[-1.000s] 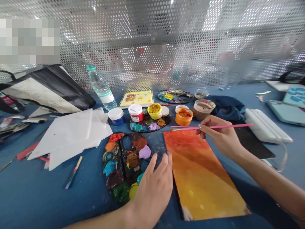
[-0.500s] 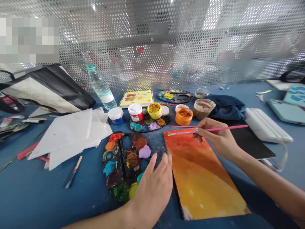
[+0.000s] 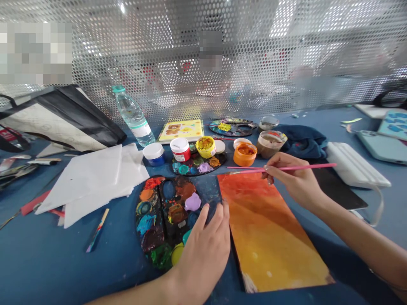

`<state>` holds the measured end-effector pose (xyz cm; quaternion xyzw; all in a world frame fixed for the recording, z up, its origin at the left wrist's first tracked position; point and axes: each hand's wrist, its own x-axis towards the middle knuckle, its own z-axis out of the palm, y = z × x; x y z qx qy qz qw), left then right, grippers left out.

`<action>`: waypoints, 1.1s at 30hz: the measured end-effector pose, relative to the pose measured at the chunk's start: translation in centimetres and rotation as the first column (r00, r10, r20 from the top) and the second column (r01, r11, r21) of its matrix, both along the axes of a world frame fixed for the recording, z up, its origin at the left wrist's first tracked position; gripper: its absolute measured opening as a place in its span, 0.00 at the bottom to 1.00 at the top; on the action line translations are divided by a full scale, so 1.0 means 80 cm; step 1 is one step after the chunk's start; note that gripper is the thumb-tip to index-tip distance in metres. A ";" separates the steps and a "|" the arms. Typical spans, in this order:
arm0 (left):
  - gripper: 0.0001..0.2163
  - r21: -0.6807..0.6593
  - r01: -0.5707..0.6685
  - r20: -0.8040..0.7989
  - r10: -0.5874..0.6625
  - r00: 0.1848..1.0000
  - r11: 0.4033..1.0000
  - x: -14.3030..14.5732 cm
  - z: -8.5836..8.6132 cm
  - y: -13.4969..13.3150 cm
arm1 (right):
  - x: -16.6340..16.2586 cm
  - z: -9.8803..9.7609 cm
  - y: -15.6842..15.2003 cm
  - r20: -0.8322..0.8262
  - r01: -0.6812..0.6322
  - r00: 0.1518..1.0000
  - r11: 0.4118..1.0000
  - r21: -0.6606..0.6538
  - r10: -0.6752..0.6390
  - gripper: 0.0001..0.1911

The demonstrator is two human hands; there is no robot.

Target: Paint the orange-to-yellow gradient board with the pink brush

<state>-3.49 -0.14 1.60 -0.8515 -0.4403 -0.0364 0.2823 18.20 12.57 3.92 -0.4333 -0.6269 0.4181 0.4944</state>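
My right hand (image 3: 292, 181) pinches a slim pink paintbrush (image 3: 313, 166) between thumb and fingers, the handle lying nearly level. Its bristles sit at the top edge of the painted canvas (image 3: 270, 237), near the left corner; I can't tell from here whether they touch. My left hand (image 3: 208, 243) grips nothing: it rests palm down, fingers slightly spread, between the canvas and the large paint palette (image 3: 163, 207), partly covering the palette's right side.

The canvas lies flat on the blue tabletop (image 3: 117, 271) below my right hand, running from red-orange at the far end to golden yellow at the near one. A second pink handle (image 3: 235, 167) lies just beyond its top edge.

Farther out I have an uncapped orange paint jar (image 3: 245, 156) directly past the canvas, with an uncapped yellow jar (image 3: 206, 148), a lidded red jar (image 3: 180, 151) and a lidded blue jar (image 3: 154, 155) ranged to its left. A smaller palette (image 3: 193, 170) sits in front of the red and yellow ones. Right of the orange jar stands a cup of murky water (image 3: 270, 146), beside a crumpled dark blue cloth (image 3: 303, 140). White sheets (image 3: 92, 176) lie at far left, and a water bottle (image 3: 135, 118) leans in my view behind them.
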 end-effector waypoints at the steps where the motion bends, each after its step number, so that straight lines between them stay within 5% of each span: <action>1: 0.20 -0.001 0.001 -0.002 -0.001 1.000 1.000 0.000 0.000 0.000 | 0.001 0.000 0.001 -0.021 0.018 1.000 1.000 0.002 -0.018 0.08; 6: 0.21 -0.002 -0.009 0.001 0.009 1.000 1.000 0.000 -0.001 0.002 | 0.002 -0.001 -0.002 -0.044 -0.102 0.994 0.995 -0.024 0.101 0.08; 12: 0.21 -0.002 -0.005 0.000 0.005 1.000 1.000 0.001 -0.001 0.002 | 0.004 -0.002 -0.001 -0.054 0.006 0.999 1.000 0.019 -0.005 0.08; 17: 0.21 0.015 -0.006 0.000 0.006 1.000 1.000 0.001 -0.001 0.003 | 0.001 -0.001 -0.003 -0.004 -0.096 0.995 0.995 -0.026 0.096 0.09; 22: 0.21 0.004 -0.004 -0.008 0.004 1.000 1.000 0.000 -0.001 0.001 | 0.006 0.000 -0.001 0.001 0.054 0.999 0.998 0.031 -0.054 0.09; 28: 0.20 -0.011 -0.004 -0.007 0.004 1.000 1.000 0.001 0.001 0.001 | 0.001 0.000 -0.004 0.028 -0.051 0.998 0.999 -0.006 0.051 0.09; 33: 0.20 -0.017 -0.006 -0.008 0.006 1.000 1.000 0.001 0.001 0.003 | 0.009 0.000 -0.002 0.008 0.077 0.997 0.995 0.059 -0.077 0.11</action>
